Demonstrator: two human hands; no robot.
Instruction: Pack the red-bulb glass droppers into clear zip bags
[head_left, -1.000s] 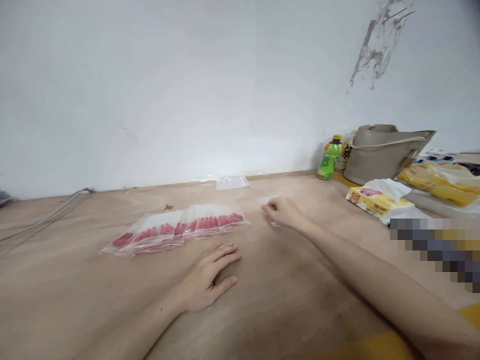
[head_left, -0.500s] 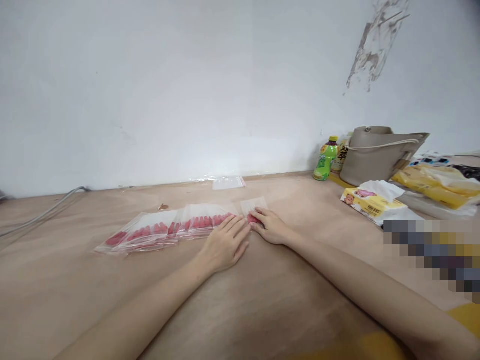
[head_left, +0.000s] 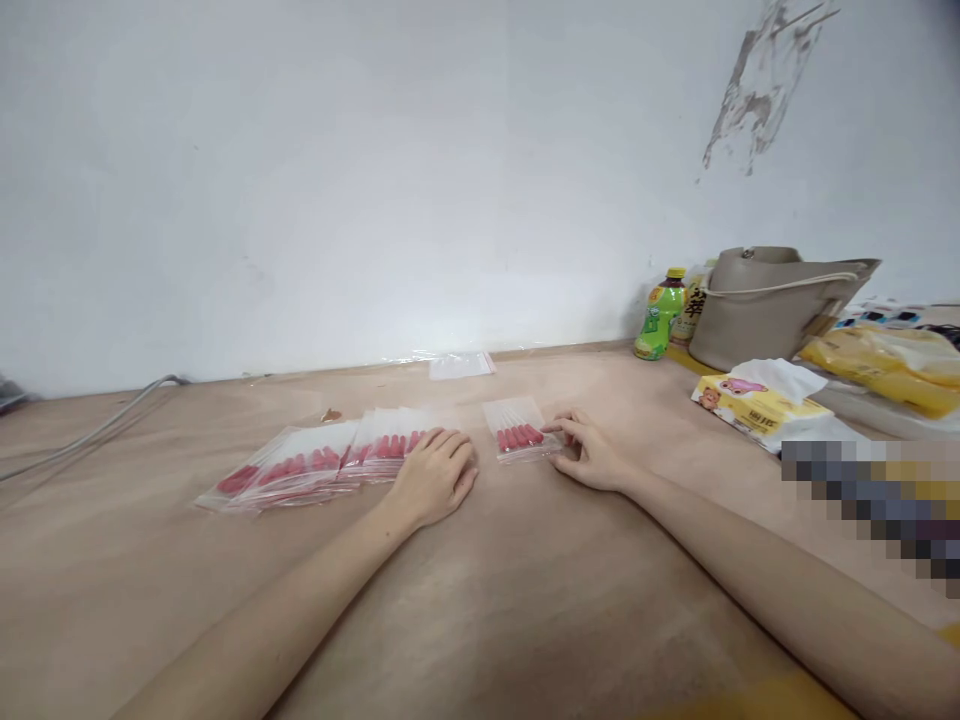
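Observation:
A row of several overlapping clear zip bags [head_left: 315,462] with red sticks inside lies on the wooden table [head_left: 525,600]. My left hand [head_left: 435,475] rests flat on the right end of that row, fingers stretched out. One separate bag of red sticks [head_left: 517,436] lies just to the right of the row. My right hand [head_left: 589,452] pinches that bag's right edge with fingertips. An empty clear bag [head_left: 461,365] lies by the wall.
At the right stand a green bottle [head_left: 660,315], a beige handbag [head_left: 772,305], a tissue pack [head_left: 757,400] and yellow packaging [head_left: 885,365]. A grey cable [head_left: 97,425] runs along the table at the far left. A white wall closes the back.
My right hand has pulled one bag of red sticks rightward off the row's end. My left hand came forward onto the row and now presses it down.

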